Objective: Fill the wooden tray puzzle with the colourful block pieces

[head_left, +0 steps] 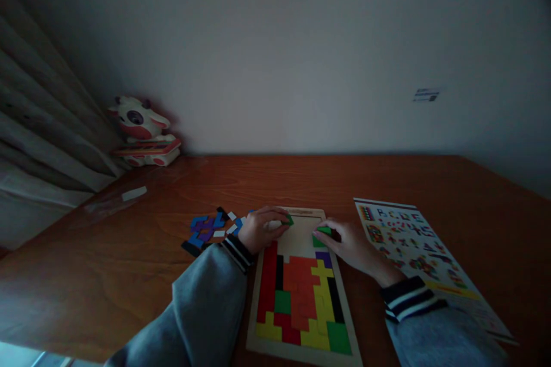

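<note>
A wooden puzzle board (303, 212) lies on the table, its lower part filled with red, orange, yellow, black, purple and green pieces. Over its upper left edge, my left hand (262, 228) pinches a small green piece (288, 220) between thumb and fingers. My right hand (350, 245) is at the board's upper right, fingers closed around a green block (319, 238), just above the purple piece (324, 258). The board's upper middle shows bare wood between the two hands.
Loose blue, purple, black and white pieces (207, 235) lie left of the board. A printed sheet (424, 252) is at the right. A cow-shaped toy (146, 132) stands at the back left near a curtain (43, 120). The brown table (142, 264) meets the wall behind.
</note>
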Demonstrator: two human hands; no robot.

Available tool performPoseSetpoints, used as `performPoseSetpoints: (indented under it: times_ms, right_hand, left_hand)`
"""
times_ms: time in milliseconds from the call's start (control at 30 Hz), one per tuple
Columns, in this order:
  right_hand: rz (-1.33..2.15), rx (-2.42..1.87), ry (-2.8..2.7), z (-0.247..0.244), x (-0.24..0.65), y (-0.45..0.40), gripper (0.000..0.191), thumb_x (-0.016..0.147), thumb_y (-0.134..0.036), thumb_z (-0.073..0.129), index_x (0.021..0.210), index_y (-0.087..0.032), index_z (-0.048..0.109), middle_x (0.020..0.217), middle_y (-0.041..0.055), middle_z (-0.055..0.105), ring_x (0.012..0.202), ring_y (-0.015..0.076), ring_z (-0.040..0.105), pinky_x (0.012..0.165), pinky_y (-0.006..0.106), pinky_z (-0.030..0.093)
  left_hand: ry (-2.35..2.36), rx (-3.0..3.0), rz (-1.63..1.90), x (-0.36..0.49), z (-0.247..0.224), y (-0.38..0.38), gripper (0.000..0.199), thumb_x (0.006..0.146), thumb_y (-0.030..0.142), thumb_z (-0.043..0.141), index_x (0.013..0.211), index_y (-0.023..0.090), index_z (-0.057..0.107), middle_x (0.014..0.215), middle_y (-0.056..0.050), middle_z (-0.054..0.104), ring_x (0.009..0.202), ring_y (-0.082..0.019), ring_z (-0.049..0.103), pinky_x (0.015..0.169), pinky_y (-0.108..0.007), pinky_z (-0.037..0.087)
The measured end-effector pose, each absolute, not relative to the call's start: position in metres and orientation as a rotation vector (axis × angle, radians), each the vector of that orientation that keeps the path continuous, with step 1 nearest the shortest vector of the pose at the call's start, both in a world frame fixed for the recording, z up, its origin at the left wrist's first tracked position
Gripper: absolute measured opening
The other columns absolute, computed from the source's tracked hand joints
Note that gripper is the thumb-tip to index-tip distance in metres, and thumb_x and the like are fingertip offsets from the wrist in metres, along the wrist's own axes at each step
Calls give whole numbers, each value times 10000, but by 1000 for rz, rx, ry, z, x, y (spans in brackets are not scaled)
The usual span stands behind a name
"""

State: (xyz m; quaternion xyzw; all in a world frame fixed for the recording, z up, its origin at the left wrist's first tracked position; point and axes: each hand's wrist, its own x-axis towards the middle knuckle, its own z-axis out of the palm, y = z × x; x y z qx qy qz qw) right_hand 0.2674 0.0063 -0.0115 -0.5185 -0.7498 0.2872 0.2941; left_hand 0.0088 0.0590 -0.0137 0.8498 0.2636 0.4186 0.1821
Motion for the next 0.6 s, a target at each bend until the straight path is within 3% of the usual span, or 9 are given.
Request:
performPoseSetpoints:
  times_ms: [433, 600]
  right_hand:
    - [673, -1377, -2085, -14, 278, 7, 305, 928, -472, 559, 855, -225, 722, 900, 56, 681, 846, 207, 655, 768, 342, 512]
    - [714, -1445, -1782, -18, 274, 8, 305, 870, -465, 645, 1073, -239, 676, 995, 53, 738, 882, 216, 687, 770, 349, 544]
  left_hand:
    - [679, 2462, 1053, 22, -26, 54, 101, 904, 258, 652, 911, 183, 720, 1047, -76, 721, 963, -174, 691, 883, -311, 577]
    - [626, 2498, 1000, 23, -29, 55, 98, 906, 243, 652, 929, 179, 722, 1064, -74, 718, 967, -174, 691, 878, -306, 574]
